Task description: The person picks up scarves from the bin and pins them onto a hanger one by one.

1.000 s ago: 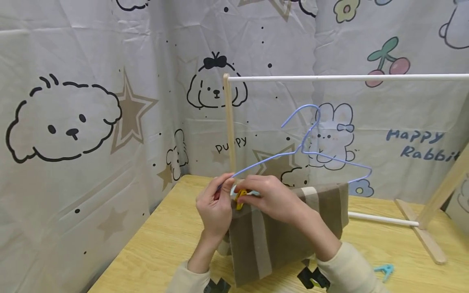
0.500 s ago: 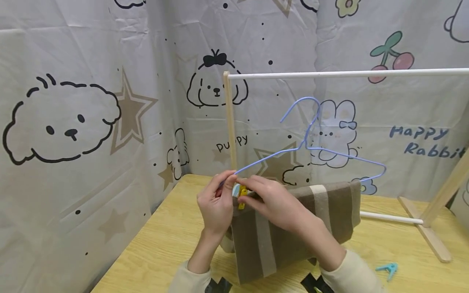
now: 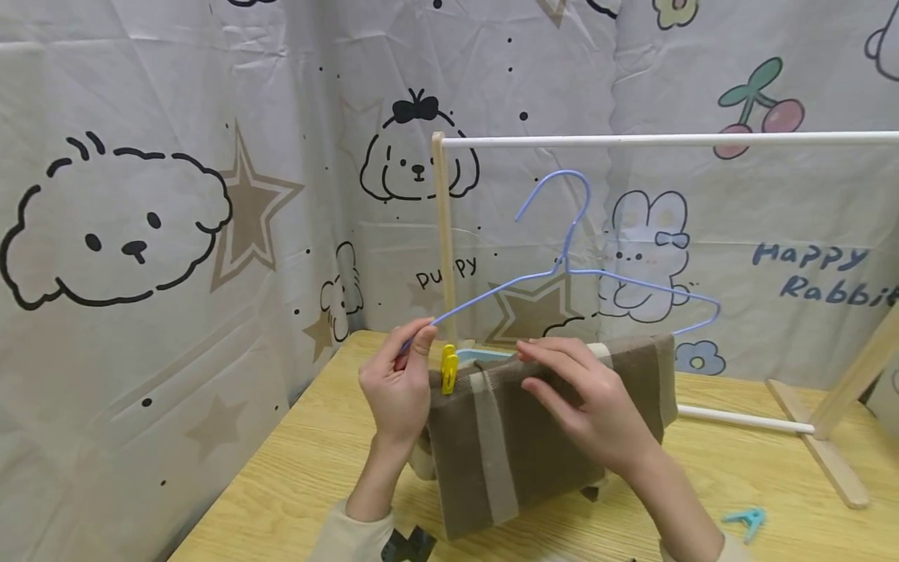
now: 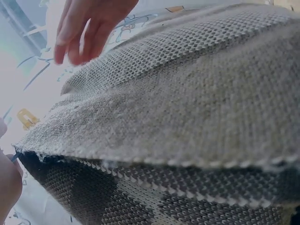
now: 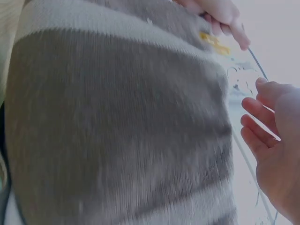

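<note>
My left hand (image 3: pixel 396 382) pinches the left end of a blue wire hanger (image 3: pixel 485 295), whose hook points up. A brown striped knit cloth (image 3: pixel 548 437) hangs folded over the hanger's lower bar. Close to my left fingers, a yellow clothespin (image 3: pixel 449 369) grips the cloth's top left corner; it also shows in the left wrist view as a yellow clothespin (image 4: pixel 27 118). My right hand (image 3: pixel 590 398) hovers in front of the cloth's upper edge, right of the clothespin. In the right wrist view my right hand (image 5: pixel 281 140) has loosely bent, spread fingers with nothing between them.
Behind the cloth stands a rack with a white top rail (image 3: pixel 667 140) and wooden posts. A turquoise clothespin (image 3: pixel 748 520) lies on the wooden table (image 3: pixel 281 484) at right. Part of a light blue rim (image 3: pixel 485 355) shows behind the cloth. A printed curtain (image 3: pixel 168 375) surrounds the table.
My right hand has let go of the yellow clothespin and moved right, leaving it on the cloth. The hanger and cloth have shifted slightly left with my left hand.
</note>
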Tool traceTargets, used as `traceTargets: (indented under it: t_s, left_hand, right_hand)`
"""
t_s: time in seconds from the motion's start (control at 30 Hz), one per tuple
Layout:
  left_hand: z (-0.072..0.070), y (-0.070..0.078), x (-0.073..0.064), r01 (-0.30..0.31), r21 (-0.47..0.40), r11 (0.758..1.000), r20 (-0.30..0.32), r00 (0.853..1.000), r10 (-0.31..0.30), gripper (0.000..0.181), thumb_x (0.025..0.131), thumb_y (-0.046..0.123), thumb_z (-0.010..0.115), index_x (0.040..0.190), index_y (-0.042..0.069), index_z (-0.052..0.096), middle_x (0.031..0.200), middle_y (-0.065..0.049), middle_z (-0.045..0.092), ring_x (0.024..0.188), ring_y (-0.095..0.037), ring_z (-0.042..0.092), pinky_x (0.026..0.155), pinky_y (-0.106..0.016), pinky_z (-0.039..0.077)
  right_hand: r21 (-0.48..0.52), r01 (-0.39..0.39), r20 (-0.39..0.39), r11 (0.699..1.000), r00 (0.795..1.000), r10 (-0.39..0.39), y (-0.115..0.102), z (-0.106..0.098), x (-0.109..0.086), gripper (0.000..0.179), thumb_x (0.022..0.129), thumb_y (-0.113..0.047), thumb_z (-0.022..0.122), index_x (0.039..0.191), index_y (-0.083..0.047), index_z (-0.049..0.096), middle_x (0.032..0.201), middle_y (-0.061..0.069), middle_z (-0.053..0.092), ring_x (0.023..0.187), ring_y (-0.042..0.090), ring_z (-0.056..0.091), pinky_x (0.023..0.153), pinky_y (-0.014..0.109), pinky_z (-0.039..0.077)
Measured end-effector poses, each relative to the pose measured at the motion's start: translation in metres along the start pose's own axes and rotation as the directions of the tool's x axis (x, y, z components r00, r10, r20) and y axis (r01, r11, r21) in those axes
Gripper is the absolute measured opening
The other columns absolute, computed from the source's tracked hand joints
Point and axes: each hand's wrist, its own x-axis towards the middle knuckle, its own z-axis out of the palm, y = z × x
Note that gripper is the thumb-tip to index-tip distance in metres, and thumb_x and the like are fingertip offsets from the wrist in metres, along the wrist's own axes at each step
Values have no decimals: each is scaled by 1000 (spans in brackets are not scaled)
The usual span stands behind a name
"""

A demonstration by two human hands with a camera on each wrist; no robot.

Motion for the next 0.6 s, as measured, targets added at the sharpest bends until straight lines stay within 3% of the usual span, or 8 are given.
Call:
traceTargets:
  t_s: [0.2,0.47,0.6]
  left_hand:
    - [-3,-2,1,2,26,1000,-18,1000,-1,7,87,1,73,93,-3,75,65,-12,62,48,-3,27,44,-17,23]
    - [-5,-1,4,62,50,997,-43,997,-60,7,85,-4,74,92,-5,75,70,-16,67,48,-1,30,43,-16,25]
    - [-6,-1,5,96,54,994,-50,994,-93,7,86,-3,73,93,-4,75,68,-11,65,48,-1,29,43,-17,23]
  right_hand:
    - [-7,-9,-59,1000,998,9,8,-26,-16,44,98,-34,61,117,4,69,104,12,69,108,12,62,100,15,45]
    - [-56,-93,-59,994,994,90,17,-56,-36,50,96,-41,60,114,4,70,97,9,69,101,6,60,93,11,44]
    - [-72,-127,-40,989,991,125,23,-74,-47,39,94,-30,68,116,2,70,98,7,70,100,5,60,92,11,44]
